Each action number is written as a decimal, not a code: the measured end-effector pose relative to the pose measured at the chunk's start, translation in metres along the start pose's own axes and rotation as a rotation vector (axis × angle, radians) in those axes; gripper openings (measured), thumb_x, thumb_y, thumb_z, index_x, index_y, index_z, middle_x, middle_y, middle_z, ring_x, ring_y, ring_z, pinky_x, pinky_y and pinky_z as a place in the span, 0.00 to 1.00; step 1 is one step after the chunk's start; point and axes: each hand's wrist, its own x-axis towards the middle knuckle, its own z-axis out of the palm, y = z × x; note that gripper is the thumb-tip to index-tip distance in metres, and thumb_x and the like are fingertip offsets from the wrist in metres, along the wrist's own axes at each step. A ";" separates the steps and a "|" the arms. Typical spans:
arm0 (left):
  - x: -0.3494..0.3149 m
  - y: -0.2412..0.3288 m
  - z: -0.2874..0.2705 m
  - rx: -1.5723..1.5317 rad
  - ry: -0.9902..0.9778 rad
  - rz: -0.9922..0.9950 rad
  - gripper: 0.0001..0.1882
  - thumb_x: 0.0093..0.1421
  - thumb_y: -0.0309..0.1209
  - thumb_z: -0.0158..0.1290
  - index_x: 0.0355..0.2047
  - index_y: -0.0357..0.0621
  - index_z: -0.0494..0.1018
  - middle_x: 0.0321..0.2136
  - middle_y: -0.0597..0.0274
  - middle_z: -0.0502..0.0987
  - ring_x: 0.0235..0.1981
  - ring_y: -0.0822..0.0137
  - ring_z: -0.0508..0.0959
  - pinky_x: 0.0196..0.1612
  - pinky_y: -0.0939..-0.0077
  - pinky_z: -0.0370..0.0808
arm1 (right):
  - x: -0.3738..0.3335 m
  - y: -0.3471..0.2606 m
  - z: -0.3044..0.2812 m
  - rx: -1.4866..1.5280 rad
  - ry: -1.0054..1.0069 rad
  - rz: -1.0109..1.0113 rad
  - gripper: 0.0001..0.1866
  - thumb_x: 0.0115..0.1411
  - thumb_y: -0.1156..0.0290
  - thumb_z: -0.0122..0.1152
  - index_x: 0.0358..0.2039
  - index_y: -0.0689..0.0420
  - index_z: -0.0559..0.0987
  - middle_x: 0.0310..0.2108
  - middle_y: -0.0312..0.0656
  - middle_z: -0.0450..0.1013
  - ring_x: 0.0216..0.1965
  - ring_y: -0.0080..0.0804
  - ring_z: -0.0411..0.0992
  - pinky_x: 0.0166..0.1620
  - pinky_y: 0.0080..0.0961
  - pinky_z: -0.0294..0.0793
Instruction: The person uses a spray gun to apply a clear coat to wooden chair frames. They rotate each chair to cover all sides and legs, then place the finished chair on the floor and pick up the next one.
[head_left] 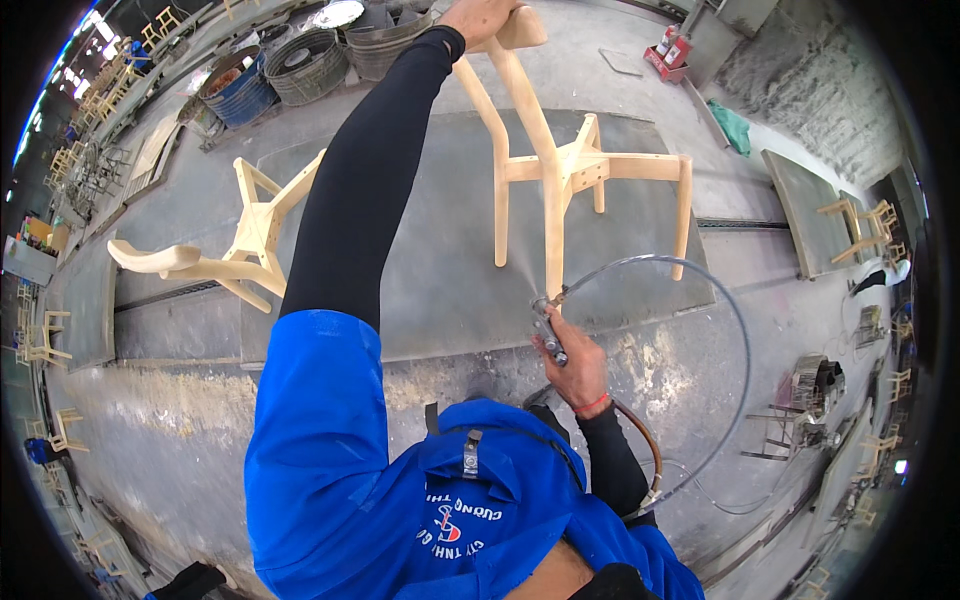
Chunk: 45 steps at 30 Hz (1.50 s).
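My left hand (478, 22), at the end of an outstretched arm, is closed on the backrest of a pale wooden chair frame (553, 195). The frame has no seat panel; its crossed rails and legs are bare wood. Lower down and nearer me, my right hand (580, 370) is wrapped round a metal spray gun (546, 328). The gun's front points up toward the chair frame's near leg, with a faint mist in front of it. A clear hose (748, 345) loops from the gun to the right and back to my right forearm.
Another wooden chair frame (258, 228) stands left of my arm. A large grey board (430, 280) lies beneath the frames. Several metal tubs (306, 68) stand at the far left. Red fire extinguishers (676, 52) and a green cloth (730, 127) are at the far right.
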 end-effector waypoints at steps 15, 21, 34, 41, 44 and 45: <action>-0.009 0.020 -0.019 -0.072 -0.050 -0.226 0.52 0.66 0.76 0.22 0.59 0.49 0.79 0.50 0.37 0.81 0.56 0.43 0.76 0.63 0.62 0.65 | 0.021 -0.090 -0.122 0.048 0.257 -0.320 0.35 0.51 0.73 0.78 0.59 0.64 0.76 0.36 0.53 0.80 0.30 0.45 0.79 0.32 0.31 0.76; -0.002 -0.001 -0.018 -0.198 0.021 -0.204 0.52 0.63 0.78 0.27 0.62 0.49 0.76 0.52 0.39 0.80 0.56 0.45 0.77 0.65 0.63 0.65 | 0.000 -0.084 -0.131 -0.031 0.272 -0.340 0.35 0.49 0.75 0.78 0.59 0.63 0.77 0.35 0.51 0.79 0.30 0.44 0.79 0.31 0.31 0.76; 0.001 0.006 -0.025 -0.078 -0.022 -0.364 0.53 0.66 0.75 0.29 0.43 0.31 0.82 0.31 0.50 0.81 0.38 0.58 0.78 0.46 0.63 0.72 | -0.047 -0.083 -0.144 -0.014 0.226 -0.139 0.35 0.46 0.78 0.78 0.57 0.66 0.78 0.32 0.53 0.79 0.28 0.44 0.79 0.32 0.31 0.77; 0.000 -0.003 -0.025 0.094 0.055 -0.124 0.50 0.68 0.72 0.31 0.43 0.32 0.82 0.30 0.46 0.82 0.39 0.51 0.81 0.46 0.61 0.73 | -0.110 -0.040 -0.108 -0.071 -0.019 0.142 0.31 0.52 0.73 0.76 0.58 0.61 0.79 0.33 0.52 0.80 0.31 0.49 0.80 0.34 0.37 0.77; 0.005 -0.014 -0.017 -0.006 0.155 -0.234 0.47 0.69 0.70 0.32 0.41 0.34 0.82 0.31 0.44 0.83 0.40 0.49 0.81 0.46 0.59 0.73 | -0.152 -0.015 -0.089 -0.145 -0.153 0.309 0.29 0.55 0.68 0.75 0.58 0.56 0.79 0.33 0.51 0.80 0.32 0.50 0.80 0.34 0.40 0.78; 0.006 -0.017 -0.017 0.000 0.127 -0.256 0.45 0.70 0.68 0.34 0.41 0.34 0.82 0.32 0.44 0.83 0.39 0.50 0.81 0.46 0.59 0.73 | -0.163 -0.008 -0.084 -0.169 -0.186 0.345 0.29 0.56 0.66 0.74 0.58 0.55 0.78 0.32 0.51 0.80 0.31 0.49 0.80 0.33 0.40 0.78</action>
